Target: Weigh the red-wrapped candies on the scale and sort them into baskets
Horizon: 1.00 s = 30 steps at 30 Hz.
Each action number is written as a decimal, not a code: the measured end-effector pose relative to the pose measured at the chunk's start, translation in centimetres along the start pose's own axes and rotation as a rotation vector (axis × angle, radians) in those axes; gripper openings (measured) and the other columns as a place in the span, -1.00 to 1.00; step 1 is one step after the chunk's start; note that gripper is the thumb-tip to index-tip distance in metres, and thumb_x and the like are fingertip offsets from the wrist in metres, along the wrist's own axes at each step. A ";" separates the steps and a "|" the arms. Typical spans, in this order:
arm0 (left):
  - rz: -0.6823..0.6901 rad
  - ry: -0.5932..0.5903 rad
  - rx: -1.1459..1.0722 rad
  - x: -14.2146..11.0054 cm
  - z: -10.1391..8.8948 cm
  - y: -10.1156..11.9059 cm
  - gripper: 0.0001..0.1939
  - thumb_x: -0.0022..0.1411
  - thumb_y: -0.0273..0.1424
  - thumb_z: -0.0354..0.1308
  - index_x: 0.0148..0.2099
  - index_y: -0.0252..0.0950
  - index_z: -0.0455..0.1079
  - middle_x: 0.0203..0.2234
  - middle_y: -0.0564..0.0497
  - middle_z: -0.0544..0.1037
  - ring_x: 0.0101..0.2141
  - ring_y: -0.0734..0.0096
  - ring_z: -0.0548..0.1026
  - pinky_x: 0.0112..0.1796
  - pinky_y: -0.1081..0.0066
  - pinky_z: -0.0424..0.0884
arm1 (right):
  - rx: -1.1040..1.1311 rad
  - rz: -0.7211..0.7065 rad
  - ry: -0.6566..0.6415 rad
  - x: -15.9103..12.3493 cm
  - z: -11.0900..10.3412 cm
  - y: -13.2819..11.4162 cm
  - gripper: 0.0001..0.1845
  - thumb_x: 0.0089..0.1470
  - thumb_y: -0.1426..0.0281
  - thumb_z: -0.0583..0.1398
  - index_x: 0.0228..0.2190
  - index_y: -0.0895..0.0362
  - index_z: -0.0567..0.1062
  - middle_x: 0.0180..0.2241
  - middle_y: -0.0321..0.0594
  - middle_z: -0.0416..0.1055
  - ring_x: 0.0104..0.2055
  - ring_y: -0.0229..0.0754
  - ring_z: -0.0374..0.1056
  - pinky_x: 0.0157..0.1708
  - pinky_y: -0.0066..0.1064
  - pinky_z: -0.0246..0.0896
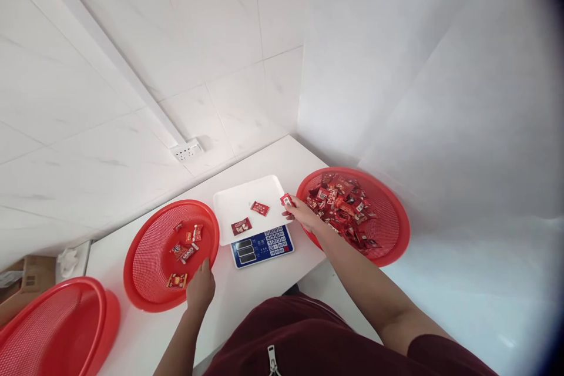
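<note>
My right hand (pixel 302 212) pinches a small red candy packet (pixel 286 200) at the right edge of the white scale tray (pixel 229 205). Two red packets (pixel 259 208) lie on that tray. The scale's blue keypad (pixel 262 245) faces me. My left hand (pixel 201 286) rests with curled fingers on the near rim of a red mesh basket (pixel 145 258) that holds several packets. A second red basket (pixel 390 211) to the right is heaped with several red packets.
Stacked red baskets (pixel 53 329) sit at the lower left by a cardboard box (pixel 37 273). A wall socket (pixel 187 150) is mounted above the white table (pixel 247 299). White walls close in behind and on the right.
</note>
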<state>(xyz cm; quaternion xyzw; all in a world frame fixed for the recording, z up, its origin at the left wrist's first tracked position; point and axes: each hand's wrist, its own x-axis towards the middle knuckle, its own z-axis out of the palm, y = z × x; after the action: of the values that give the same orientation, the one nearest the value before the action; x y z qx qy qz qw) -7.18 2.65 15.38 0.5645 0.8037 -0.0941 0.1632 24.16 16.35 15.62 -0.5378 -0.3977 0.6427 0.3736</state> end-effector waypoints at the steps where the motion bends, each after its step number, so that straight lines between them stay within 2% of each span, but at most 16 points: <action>1: 0.002 0.001 0.001 0.0 0.1 -0.1 -0.55 0.27 -0.49 -0.31 0.15 -0.44 0.14 -0.12 -0.33 0.48 -0.22 0.09 0.51 -0.32 0.21 0.37 | 0.025 0.012 0.000 0.0 0.0 0.1 -0.67 0.09 0.49 0.09 -0.07 0.06 0.35 -0.05 -0.20 0.34 -0.33 -0.35 0.42 -0.39 -0.57 0.35; 5: 0.000 0.012 0.008 0.1 0.4 -0.3 -0.55 0.28 -0.49 -0.32 0.16 -0.41 0.13 -0.11 -0.31 0.48 -0.20 0.11 0.51 -0.32 0.24 0.36 | 0.082 0.074 -0.005 0.0 0.3 0.7 -0.71 0.09 0.54 0.09 -0.12 0.13 0.35 -0.09 -0.13 0.36 -0.29 -0.32 0.42 -0.26 -0.50 0.39; 8: -0.017 -0.003 0.023 0.2 0.4 -0.3 -0.55 0.27 -0.50 -0.31 0.16 -0.40 0.11 -0.08 -0.29 0.48 -0.17 0.12 0.50 -0.30 0.25 0.36 | 0.101 0.100 -0.021 0.1 1.0 1.2 -0.74 0.08 0.47 0.14 -0.13 0.14 0.36 -0.12 -0.10 0.39 -0.29 -0.27 0.44 -0.27 -0.44 0.41; 11: -0.023 -0.012 0.028 0.3 0.3 -0.2 -0.55 0.27 -0.50 -0.32 0.16 -0.40 0.12 -0.05 -0.29 0.46 -0.17 0.09 0.50 -0.29 0.23 0.36 | 0.021 0.098 -0.064 0.1 2.0 1.8 -0.70 0.07 0.40 0.17 -0.11 0.14 0.35 -0.19 -0.12 0.44 -0.34 -0.23 0.45 -0.33 -0.41 0.41; 15: -0.026 -0.003 0.027 0.3 0.3 -0.2 -0.56 0.29 -0.49 -0.32 0.15 -0.40 0.14 -0.06 -0.30 0.47 -0.18 0.08 0.51 -0.29 0.21 0.36 | -0.160 0.000 -0.171 0.0 3.8 2.4 -0.67 0.12 0.37 0.11 -0.05 0.09 0.34 -0.23 -0.19 0.47 -0.37 -0.23 0.44 -0.38 -0.41 0.38; 18: -0.019 -0.002 0.022 0.3 0.3 -0.2 -0.55 0.29 -0.47 -0.32 0.16 -0.40 0.12 -0.07 -0.30 0.47 -0.18 0.09 0.51 -0.29 0.23 0.36 | -0.389 -0.122 -0.194 -0.1 5.2 2.4 -0.58 0.15 0.37 0.06 0.06 0.07 0.28 -0.17 -0.18 0.46 -0.28 -0.19 0.43 -0.27 -0.35 0.34; 21: -0.019 -0.009 0.015 0.3 0.3 -0.1 -0.54 0.29 -0.47 -0.33 0.18 -0.40 0.11 -0.06 -0.29 0.47 -0.16 0.09 0.50 -0.29 0.24 0.37 | -0.756 -0.379 -0.104 0.3 6.0 1.9 -0.54 0.13 0.39 0.07 0.09 0.05 0.28 0.01 -0.15 0.36 0.01 -0.09 0.28 -0.03 -0.27 0.17; 23: -0.029 -0.016 0.017 0.3 0.2 -0.1 -0.54 0.29 -0.48 -0.34 0.18 -0.41 0.11 -0.04 -0.30 0.45 -0.16 0.07 0.50 -0.28 0.21 0.37 | -0.972 -0.479 -0.004 0.9 6.3 1.6 -0.58 0.14 0.42 0.05 0.05 0.06 0.32 0.08 -0.13 0.29 0.12 -0.06 0.13 0.02 -0.25 0.08; 26: -0.026 -0.015 0.019 0.3 0.1 0.0 -0.53 0.28 -0.48 -0.35 0.17 -0.43 0.11 0.00 -0.31 0.43 -0.14 0.05 0.49 -0.25 0.17 0.37 | -1.144 -0.431 0.045 2.0 6.5 1.2 -0.66 0.16 0.48 0.00 -0.04 0.10 0.38 -0.01 -0.09 0.35 0.07 -0.05 0.13 -0.05 -0.24 0.08; 30: -0.011 -0.029 0.016 0.3 0.1 -0.1 -0.53 0.29 -0.47 -0.35 0.18 -0.44 0.11 0.01 -0.33 0.42 -0.12 0.02 0.49 -0.22 0.14 0.37 | -1.164 -0.387 0.062 3.1 6.8 1.2 -0.71 0.15 0.53 -0.01 -0.17 0.13 0.43 -0.15 -0.04 0.40 -0.01 -0.03 0.16 -0.09 -0.22 0.04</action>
<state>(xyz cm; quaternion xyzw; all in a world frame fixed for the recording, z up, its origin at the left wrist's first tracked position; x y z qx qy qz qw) -7.33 2.83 15.23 0.5598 0.8036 -0.1096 0.1697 16.96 17.94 14.06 -0.5901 -0.7627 0.2246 0.1401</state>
